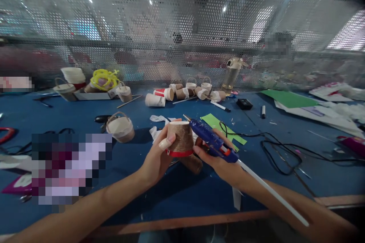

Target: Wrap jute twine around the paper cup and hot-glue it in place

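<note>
The twine-wrapped paper cup (181, 137) was held narrow end up, white at the top, red around its lower rim. Right of the cup, the blue glue gun (210, 136) slanted, nozzle (186, 118) near its top edge, a long white glue stick (272, 191) jutting from the rear.

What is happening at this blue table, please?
A person's left hand holds a brown-wrapped cup with a red band at its lower end. The right hand holds a blue glue gun, its tip close to the cup's upper edge; a long white glue stick sticks out of the back. To the left stands a small basket with a handle. More cups and small baskets are farther back, near the perforated metal screen.
</note>
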A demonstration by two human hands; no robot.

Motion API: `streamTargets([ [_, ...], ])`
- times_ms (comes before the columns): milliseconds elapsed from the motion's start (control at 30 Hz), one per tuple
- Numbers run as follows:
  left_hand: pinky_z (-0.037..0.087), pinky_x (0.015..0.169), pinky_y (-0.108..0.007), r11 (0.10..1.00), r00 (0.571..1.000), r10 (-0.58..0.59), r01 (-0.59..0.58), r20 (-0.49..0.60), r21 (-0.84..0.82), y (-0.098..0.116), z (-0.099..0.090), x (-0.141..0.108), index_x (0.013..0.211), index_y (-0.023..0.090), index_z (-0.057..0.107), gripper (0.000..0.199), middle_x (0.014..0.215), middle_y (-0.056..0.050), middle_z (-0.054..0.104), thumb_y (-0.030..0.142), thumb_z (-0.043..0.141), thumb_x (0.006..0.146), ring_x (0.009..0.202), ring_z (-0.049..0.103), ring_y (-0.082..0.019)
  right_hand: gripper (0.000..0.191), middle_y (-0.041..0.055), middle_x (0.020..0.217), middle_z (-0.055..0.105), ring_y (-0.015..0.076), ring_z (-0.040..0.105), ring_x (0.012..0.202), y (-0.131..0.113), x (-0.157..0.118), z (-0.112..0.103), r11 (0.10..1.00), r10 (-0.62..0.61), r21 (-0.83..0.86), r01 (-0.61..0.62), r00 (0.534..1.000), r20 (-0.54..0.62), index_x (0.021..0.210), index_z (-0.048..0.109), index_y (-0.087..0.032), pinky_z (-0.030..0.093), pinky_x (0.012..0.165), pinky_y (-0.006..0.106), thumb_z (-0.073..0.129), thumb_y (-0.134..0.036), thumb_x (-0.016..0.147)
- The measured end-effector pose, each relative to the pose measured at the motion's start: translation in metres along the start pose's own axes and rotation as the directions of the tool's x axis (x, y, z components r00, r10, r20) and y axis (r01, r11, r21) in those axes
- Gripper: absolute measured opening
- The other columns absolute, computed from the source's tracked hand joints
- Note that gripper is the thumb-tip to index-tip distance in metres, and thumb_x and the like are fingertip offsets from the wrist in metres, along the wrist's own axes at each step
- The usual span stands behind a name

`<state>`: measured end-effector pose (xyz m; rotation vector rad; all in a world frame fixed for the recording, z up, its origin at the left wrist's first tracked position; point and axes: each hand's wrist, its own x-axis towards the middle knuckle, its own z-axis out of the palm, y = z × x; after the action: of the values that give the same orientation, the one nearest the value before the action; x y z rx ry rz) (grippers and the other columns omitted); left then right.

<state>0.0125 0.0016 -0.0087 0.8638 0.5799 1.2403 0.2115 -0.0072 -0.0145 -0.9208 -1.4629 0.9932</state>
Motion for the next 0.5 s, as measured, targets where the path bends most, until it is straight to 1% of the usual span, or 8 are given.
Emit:
streamTargets([
  [100,0.060,0.095,-0.039,1.000,1.000,-0.028,0.028,-0.004,-0.006,0.000,-0.002,-0.005,0.145,0.029,0.062,0.053,0.129,-0.007,0.075,0.037,0.070,0.093,0.114,0.072,-0.029,0.023,-0.0016,0.086,0.072,0.0169,0.068,0.075,0.005,-0.004,0.002,1.000,0.015,-0.010,-0.015,1.000,0.001,0.092,0.068,-0.025,0.058,0.071,0.030,0.086,-0.037,0.084],
  [167,0.059,0.097,-0.041,0.999,0.999,-0.042,0.042,-0.013,0.004,0.001,-0.003,-0.007,0.148,0.028,0.060,0.057,0.131,-0.008,0.075,0.037,0.070,0.093,0.114,0.073,-0.030,0.023,-0.0021,0.085,0.072,0.0162,0.068,0.074,0.007,-0.006,0.002,1.000,-0.005,-0.028,0.005,1.000,-0.019,0.091,0.068,-0.025,0.058,0.069,0.029,0.086,-0.036,0.084],
  [233,0.058,0.099,-0.042,0.999,0.999,-0.049,0.050,-0.018,0.018,0.000,-0.003,-0.008,0.149,0.028,0.059,0.059,0.134,-0.009,0.074,0.038,0.072,0.093,0.116,0.072,-0.031,0.020,-0.0029,0.083,0.072,0.0155,0.068,0.073,0.008,-0.007,0.002,0.998,-0.043,-0.038,0.042,0.998,-0.040,0.091,0.068,-0.026,0.058,0.069,0.028,0.086,-0.032,0.086],
  [333,0.059,0.098,-0.043,0.999,0.999,-0.038,0.038,-0.012,0.037,0.001,-0.003,-0.007,0.146,0.025,0.062,0.058,0.137,-0.010,0.072,0.040,0.074,0.091,0.123,0.069,-0.034,0.018,-0.0043,0.084,0.073,0.0144,0.069,0.074,0.008,-0.007,0.000,0.996,-0.092,-0.011,0.091,0.996,-0.019,0.093,0.068,-0.027,0.058,0.070,0.026,0.085,-0.024,0.087],
  [400,0.059,0.097,-0.041,0.999,1.000,-0.008,0.009,-0.014,0.039,0.002,-0.003,-0.006,0.140,0.024,0.067,0.053,0.134,-0.010,0.074,0.041,0.074,0.091,0.124,0.068,-0.034,0.020,-0.0047,0.085,0.073,0.0141,0.070,0.073,0.008,-0.007,-0.003,0.992,-0.130,0.005,0.130,0.991,0.016,0.095,0.069,-0.028,0.058,0.070,0.026,0.084,-0.019,0.086],
  [500,0.060,0.094,-0.036,1.000,0.999,0.010,-0.010,-0.052,0.002,0.007,-0.005,-0.004,0.132,0.022,0.072,0.047,0.123,-0.008,0.078,0.040,0.076,0.089,0.113,0.072,-0.029,0.023,-0.0028,0.091,0.075,0.0167,0.073,0.081,0.009,-0.008,-0.008,0.984,-0.180,-0.004,0.181,0.982,0.055,0.098,0.070,-0.028,0.060,0.076,0.029,0.085,-0.016,0.085],
])
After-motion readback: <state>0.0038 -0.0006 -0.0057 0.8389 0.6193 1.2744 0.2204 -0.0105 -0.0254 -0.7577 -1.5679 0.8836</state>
